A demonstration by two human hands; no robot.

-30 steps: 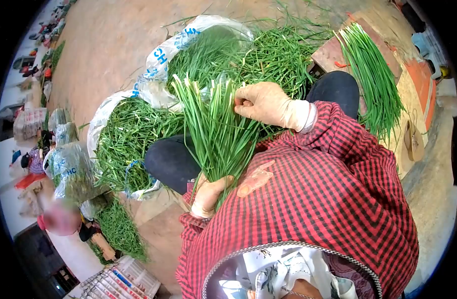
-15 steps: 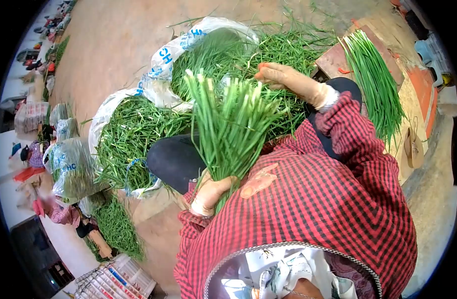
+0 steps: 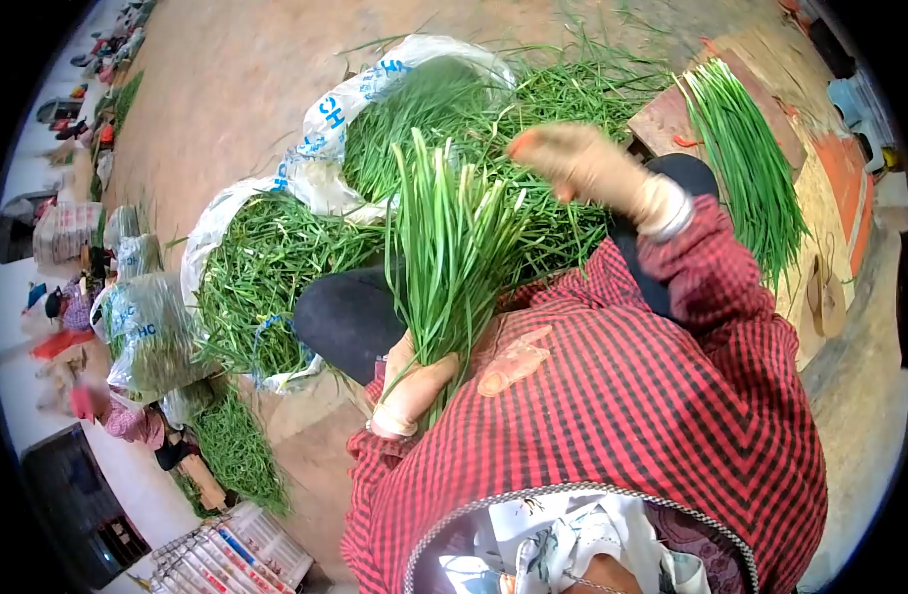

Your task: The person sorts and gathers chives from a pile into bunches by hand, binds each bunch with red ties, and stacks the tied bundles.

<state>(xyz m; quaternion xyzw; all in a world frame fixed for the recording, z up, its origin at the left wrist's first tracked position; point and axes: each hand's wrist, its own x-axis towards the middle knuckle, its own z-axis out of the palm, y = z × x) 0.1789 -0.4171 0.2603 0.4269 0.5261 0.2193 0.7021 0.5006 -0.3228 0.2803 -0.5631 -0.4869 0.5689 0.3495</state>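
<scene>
My left hand [image 3: 414, 386], in a thin pale glove, is closed around the lower part of a bunch of garlic chives [image 3: 449, 247]. The bunch stands upright over my lap, with its pale cut ends at the top. To the right of these ends, my right hand [image 3: 587, 173] is raised, also gloved, with orange on a fingertip. It is somewhat blurred; its thumb stands apart from the fingers and nothing shows between them. Beneath it lies a heap of loose green leaves [image 3: 573, 104].
White bags [image 3: 325, 114] of loose greens lie in front and left. A neat pile of chives [image 3: 746, 168] rests on a board [image 3: 770, 119] at right. Farther left are a filled clear bag [image 3: 142, 332], another heap of greens [image 3: 236, 445] and another person [image 3: 127, 421].
My right hand has moved slightly right and down, away from the bunch's top, and its thumb now stands apart. The bunch in my left hand looks narrower and leans less to the right.
</scene>
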